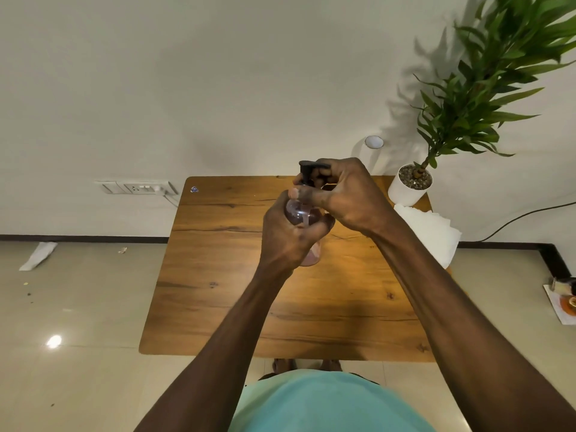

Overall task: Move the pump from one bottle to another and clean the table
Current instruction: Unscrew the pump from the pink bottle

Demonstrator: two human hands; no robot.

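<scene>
Head view, clear round plastic bottle (pixel 300 215) at frame centre gripped by left hand (pixel 288 236) above brown wooden table (pixel 224 275), black pump top (pixel 310 169) pinched by right hand (pixel 346 194), folded white cloth (pixel 431 229) at right edge.

Above the wooden worktop (pixel 218 275), the left hand (pixel 290 235) wraps a clear bottle (pixel 300 215), held up and tilted. The right hand (pixel 346 194) closes on the black pump (pixel 311 169) at the bottle's neck. A white cloth (pixel 430 232) lies at the worktop's right edge, just beside a potted plant (pixel 411 185) at the far right corner.
</scene>
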